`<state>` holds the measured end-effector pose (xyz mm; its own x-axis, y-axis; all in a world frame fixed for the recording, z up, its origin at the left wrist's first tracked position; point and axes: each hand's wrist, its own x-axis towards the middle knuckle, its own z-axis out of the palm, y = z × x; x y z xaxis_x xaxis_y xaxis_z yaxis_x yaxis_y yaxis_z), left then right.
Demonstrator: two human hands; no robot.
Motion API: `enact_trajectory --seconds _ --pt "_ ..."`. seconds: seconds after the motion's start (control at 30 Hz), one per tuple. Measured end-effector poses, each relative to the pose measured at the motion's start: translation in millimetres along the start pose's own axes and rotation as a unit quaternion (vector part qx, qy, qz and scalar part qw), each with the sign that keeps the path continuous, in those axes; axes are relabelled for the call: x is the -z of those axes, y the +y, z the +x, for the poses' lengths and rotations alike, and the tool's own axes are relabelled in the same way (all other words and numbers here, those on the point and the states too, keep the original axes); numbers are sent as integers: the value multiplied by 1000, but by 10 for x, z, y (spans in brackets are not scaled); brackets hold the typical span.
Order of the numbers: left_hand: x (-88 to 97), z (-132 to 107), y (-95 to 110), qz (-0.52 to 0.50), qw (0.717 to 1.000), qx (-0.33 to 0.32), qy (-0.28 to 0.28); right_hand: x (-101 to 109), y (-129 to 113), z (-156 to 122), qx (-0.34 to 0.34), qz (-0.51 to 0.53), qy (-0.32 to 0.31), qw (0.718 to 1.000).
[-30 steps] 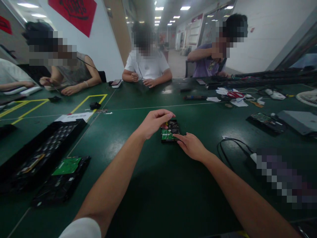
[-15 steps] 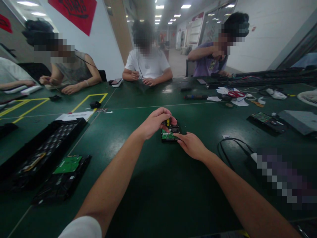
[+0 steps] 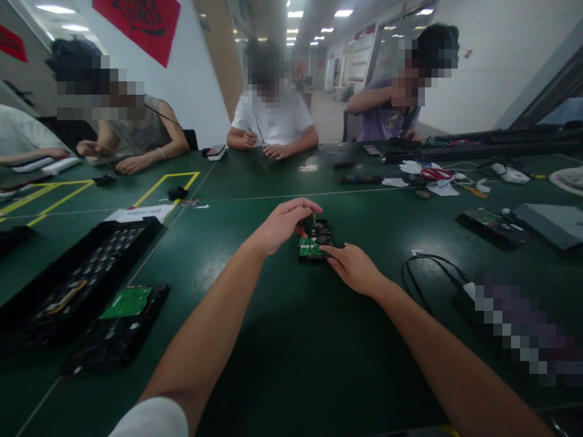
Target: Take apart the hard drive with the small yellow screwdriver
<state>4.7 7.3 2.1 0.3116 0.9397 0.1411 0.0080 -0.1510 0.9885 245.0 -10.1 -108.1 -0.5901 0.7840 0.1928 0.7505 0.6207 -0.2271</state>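
On the dark green table (image 3: 291, 340), a person's left hand (image 3: 286, 226) pinches a screwdriver (image 3: 308, 226), its tip pointing down at the green circuit board (image 3: 304, 247) of a small black hard drive (image 3: 324, 229) lying between both hands. The right hand (image 3: 355, 268) stretches its index finger onto the board's right edge, thumb beside it, though I cannot tell whether they grip. Across the table sit three people, heads bent.

No text legible: dark characters on red wall poster (image 3: 141, 27) too blurred to read, likewise marks on smaller red sheet (image 3: 11, 44) at far left and print on white paper (image 3: 157, 212)
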Motion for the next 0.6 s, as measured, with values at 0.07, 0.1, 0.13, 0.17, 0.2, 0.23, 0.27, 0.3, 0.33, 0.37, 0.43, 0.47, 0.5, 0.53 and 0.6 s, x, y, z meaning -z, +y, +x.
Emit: enact_trajectory --seconds 0.07,0.1,0.13,0.17,0.2,0.23,0.27,0.3,0.33,0.37,0.43,0.47,0.5,0.53,0.6 --pt "-14 -4 10 -27 1000 10 -4 -1 -2 0 0 3 2 1000" --pt "-18 -4 10 -43 999 14 -10 1 -5 -1 0 4 2 1000" --pt "-21 -4 7 -57 998 17 -17 4 -7 -1 0 4 2 1000" --pt "-22 -2 1 -70 997 19 -24 7 -10 -2 -1 4 2 1000" --pt "-21 1 -7 -80 996 19 -29 10 -11 -3 -3 4 1 1000" --pt "-19 4 -17 -88 995 18 -32 13 -12 -3 -3 5 0 1000" --pt "-17 7 -26 -93 995 16 -32 15 -12 -3 -3 5 -1 1000" --pt "-17 9 -35 -95 995 14 -31 17 -12 -2 -4 6 -2 1000" --pt "-17 12 -43 -96 995 12 -30 19 -11 0 -4 6 -3 1000" --pt "-18 14 -50 -93 995 9 -28 21 -11 2 -3 6 -5 1000" --pt "-19 18 -63 -75 997 3 -23 27 -15 4 -4 3 -8 1000" --pt "-19 19 -68 -59 998 -1 -21 30 -18 5 -4 2 -8 1000" --pt "-17 20 -73 -42 999 -5 -21 34 -22 5 -5 2 -7 1000" --pt "-14 20 -77 -25 999 -7 -20 37 -26 4 -5 4 -7 1000" --pt "-5 16 -77 -3 1000 -6 -19 40 -33 1 -8 10 -4 1000"
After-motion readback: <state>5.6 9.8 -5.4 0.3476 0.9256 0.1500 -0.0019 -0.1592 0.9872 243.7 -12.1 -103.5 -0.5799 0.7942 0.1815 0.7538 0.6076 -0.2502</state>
